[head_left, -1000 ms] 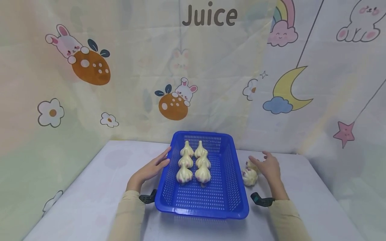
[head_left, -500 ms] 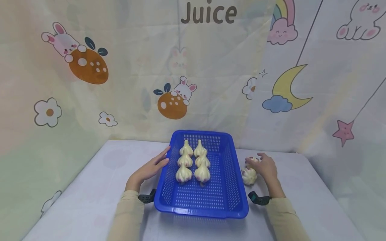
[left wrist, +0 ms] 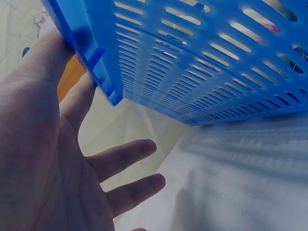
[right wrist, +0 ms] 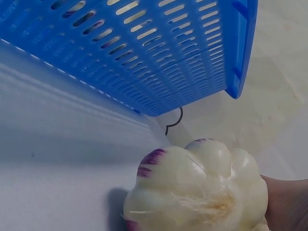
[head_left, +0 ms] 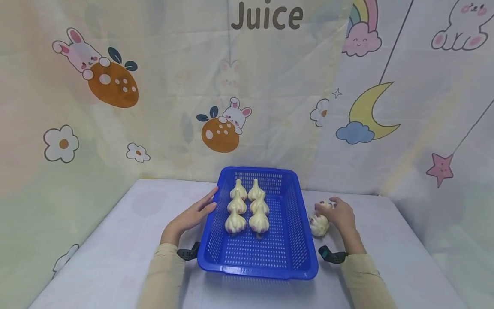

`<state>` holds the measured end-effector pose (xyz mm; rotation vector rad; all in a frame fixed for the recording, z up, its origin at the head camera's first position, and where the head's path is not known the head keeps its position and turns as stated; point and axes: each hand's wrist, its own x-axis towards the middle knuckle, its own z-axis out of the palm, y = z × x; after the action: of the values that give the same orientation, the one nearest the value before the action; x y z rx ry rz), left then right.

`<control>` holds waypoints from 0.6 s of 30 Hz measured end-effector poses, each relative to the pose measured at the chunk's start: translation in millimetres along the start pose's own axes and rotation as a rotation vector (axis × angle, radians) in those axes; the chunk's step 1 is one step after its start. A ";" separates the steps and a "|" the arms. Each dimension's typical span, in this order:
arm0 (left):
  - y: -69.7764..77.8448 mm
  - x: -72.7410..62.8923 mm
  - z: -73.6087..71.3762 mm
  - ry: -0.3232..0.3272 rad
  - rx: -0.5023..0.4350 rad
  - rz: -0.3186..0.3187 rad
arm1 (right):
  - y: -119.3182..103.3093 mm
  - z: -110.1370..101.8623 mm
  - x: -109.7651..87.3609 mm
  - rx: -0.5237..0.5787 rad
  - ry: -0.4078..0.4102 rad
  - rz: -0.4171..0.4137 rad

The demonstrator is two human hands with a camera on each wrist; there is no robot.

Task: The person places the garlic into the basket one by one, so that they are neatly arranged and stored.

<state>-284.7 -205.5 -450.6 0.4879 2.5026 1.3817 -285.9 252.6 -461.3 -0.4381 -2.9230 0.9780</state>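
Note:
A blue plastic basket stands on the table, with several garlic bulbs in two rows in its left and middle part. My left hand touches the basket's left rim with thumb and forefinger; in the left wrist view its other fingers stretch out straight beside the perforated wall. To the right of the basket, my right hand holds the farther of two loose garlic bulbs between thumb and fingers. The nearer bulb sits just in front. In the right wrist view a garlic bulb hides most of the hand.
A white cloth covers the table. Behind it hangs a curtain printed with rabbits, flowers and a moon. Dark wrist straps show on both forearms.
My right hand has moved slightly left and down onto the farther loose bulb, and its thumb and fingers have come round it. My left hand has stayed at the basket's rim.

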 end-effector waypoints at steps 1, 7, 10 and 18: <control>0.1 -0.1 0.0 -0.001 0.001 0.003 | 0.1 -0.7 -0.3 -0.002 0.003 0.000; -0.3 -0.2 0.6 0.000 0.009 -0.008 | 4.8 -3.1 -2.6 -0.011 -0.004 -0.001; 1.0 -0.6 0.6 -0.002 0.011 -0.008 | 8.6 -3.7 -2.8 -0.017 -0.008 -0.003; 2.8 0.3 -0.4 0.003 0.002 0.004 | 12.6 -6.4 -3.3 -0.034 -0.008 -0.032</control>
<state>-284.6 -204.3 -448.0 0.4926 2.5070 1.3819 -278.8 265.0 -463.4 -0.3885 -2.9484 0.9292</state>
